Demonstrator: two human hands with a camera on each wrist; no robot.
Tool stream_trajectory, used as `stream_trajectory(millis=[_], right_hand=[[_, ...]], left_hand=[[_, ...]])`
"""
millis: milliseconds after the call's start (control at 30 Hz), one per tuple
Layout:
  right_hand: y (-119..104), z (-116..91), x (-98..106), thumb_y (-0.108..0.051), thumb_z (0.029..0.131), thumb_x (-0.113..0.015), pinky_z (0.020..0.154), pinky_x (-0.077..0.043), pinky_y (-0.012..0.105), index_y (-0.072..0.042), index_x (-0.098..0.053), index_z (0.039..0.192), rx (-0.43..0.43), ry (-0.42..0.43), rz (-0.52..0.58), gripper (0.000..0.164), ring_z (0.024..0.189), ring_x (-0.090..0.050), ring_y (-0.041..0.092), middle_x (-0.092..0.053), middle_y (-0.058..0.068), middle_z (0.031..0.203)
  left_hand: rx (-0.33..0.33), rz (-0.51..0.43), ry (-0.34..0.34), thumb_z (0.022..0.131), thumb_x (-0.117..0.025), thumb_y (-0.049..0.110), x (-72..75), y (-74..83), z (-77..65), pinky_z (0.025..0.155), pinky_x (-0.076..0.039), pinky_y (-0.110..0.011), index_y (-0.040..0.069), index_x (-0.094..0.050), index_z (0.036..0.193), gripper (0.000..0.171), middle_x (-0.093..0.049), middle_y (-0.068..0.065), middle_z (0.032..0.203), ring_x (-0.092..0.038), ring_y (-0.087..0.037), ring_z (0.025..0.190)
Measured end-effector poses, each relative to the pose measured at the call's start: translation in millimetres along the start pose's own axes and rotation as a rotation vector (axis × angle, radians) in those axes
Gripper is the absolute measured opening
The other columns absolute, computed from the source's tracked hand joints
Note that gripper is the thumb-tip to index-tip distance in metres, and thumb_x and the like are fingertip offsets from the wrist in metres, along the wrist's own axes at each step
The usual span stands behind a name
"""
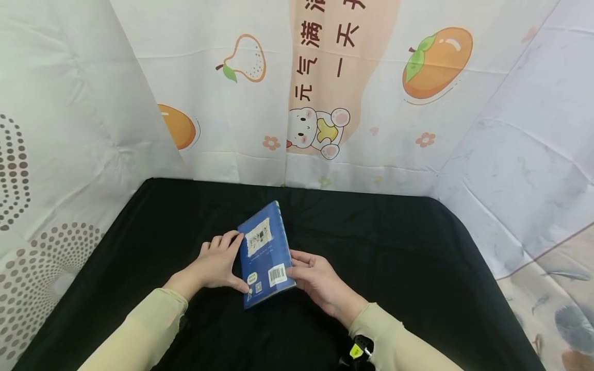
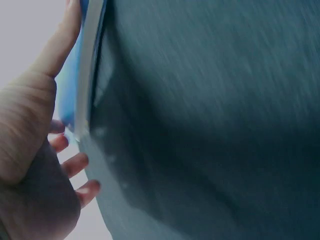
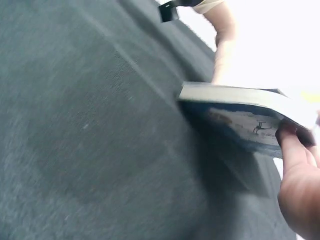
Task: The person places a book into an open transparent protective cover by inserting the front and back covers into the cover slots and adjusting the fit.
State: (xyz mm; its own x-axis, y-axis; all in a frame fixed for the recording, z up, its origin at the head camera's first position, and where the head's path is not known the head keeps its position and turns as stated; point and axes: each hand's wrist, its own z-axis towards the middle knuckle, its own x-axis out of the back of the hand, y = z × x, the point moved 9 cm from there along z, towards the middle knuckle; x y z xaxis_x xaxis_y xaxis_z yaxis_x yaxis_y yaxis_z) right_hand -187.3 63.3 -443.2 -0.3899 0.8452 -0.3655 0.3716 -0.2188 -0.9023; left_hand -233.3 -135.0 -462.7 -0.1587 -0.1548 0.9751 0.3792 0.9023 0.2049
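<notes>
A blue book [image 1: 260,260] is held tilted over the black cloth, its cover with a barcode, a small QR code and a pale picture panel facing up. At its right edge my right hand [image 1: 320,286] pinches it, thumb on the barcode side and fingers on the other side. My left hand [image 1: 215,265] is spread along the left edge, thumb by the lower corner and index fingertip higher up. The left wrist view shows the page block [image 2: 87,75] beside the left thumb. In the right wrist view, the right thumb [image 3: 292,145] lies against the book's illustrated cover.
A black cloth [image 1: 394,257] covers the table. White curtains with printed fruit and a bear [image 1: 320,131] hang behind it, with more patterned fabric [image 1: 60,257] at both sides. A dark device [image 1: 359,350] with a yellow label sits at the right wrist.
</notes>
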Motion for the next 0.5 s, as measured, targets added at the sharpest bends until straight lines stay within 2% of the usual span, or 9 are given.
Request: stream_trajectory(millis=[67,133,200,267,367,500], right_hand=[[-7,-1,-2,-0.004,0.087,-0.064,0.091,-0.051,0.035,-0.003,-0.047,0.137,0.022,-0.010,-0.018,0.053,0.116,-0.057,0.031,-0.061,0.016,0.128],[-13,-3,-2,-0.004,0.087,-0.064,0.091,-0.052,0.035,-0.004,-0.050,0.135,0.037,-0.003,-0.034,0.050,0.115,-0.057,0.032,-0.061,0.017,0.128],[-18,-5,1,-0.005,0.087,-0.063,0.090,-0.052,0.034,-0.004,-0.050,0.134,0.041,0.019,-0.045,0.049,0.115,-0.057,0.031,-0.061,0.016,0.128],[-23,-7,5,-0.004,0.086,-0.063,0.089,-0.053,0.034,-0.004,-0.050,0.134,0.049,0.052,-0.055,0.049,0.114,-0.058,0.030,-0.061,0.016,0.128],[-30,-10,9,-0.001,0.086,-0.061,0.088,-0.053,0.033,-0.004,-0.050,0.134,0.066,0.085,-0.056,0.049,0.114,-0.058,0.029,-0.060,0.016,0.129],[-38,-14,10,0.001,0.087,-0.059,0.089,-0.052,0.032,-0.004,-0.049,0.135,0.104,0.089,-0.063,0.050,0.117,-0.056,0.029,-0.060,0.015,0.130]], left_hand=[[-0.023,-0.028,0.058,0.048,-0.054,0.095,6.2,11.2,1.0,0.093,-0.037,-0.057,0.005,-0.024,0.150,0.139,-0.025,-0.019,0.149,-0.034,-0.039,0.123],[-0.050,-0.113,0.092,0.052,-0.066,0.086,12.7,24.1,1.3,0.096,-0.038,-0.057,0.004,-0.024,0.149,0.134,-0.026,-0.020,0.147,-0.035,-0.038,0.122],[-0.068,-0.239,0.082,0.058,-0.077,0.072,17.0,36.5,0.9,0.099,-0.038,-0.056,0.006,-0.018,0.151,0.128,-0.025,-0.019,0.146,-0.035,-0.035,0.123],[-0.065,-0.395,0.044,0.064,-0.083,0.058,19.6,46.8,0.5,0.100,-0.041,-0.053,0.010,-0.011,0.153,0.123,-0.023,-0.016,0.144,-0.036,-0.031,0.123],[-0.036,-0.598,0.000,0.073,-0.081,0.049,24.1,58.6,0.2,0.092,-0.048,-0.044,0.017,-0.008,0.154,0.113,-0.023,-0.010,0.141,-0.042,-0.025,0.117],[0.019,-0.813,-0.013,0.083,-0.070,0.053,32.8,69.4,0.8,0.084,-0.053,-0.040,0.021,-0.012,0.153,0.097,-0.026,-0.007,0.139,-0.050,-0.021,0.109]])
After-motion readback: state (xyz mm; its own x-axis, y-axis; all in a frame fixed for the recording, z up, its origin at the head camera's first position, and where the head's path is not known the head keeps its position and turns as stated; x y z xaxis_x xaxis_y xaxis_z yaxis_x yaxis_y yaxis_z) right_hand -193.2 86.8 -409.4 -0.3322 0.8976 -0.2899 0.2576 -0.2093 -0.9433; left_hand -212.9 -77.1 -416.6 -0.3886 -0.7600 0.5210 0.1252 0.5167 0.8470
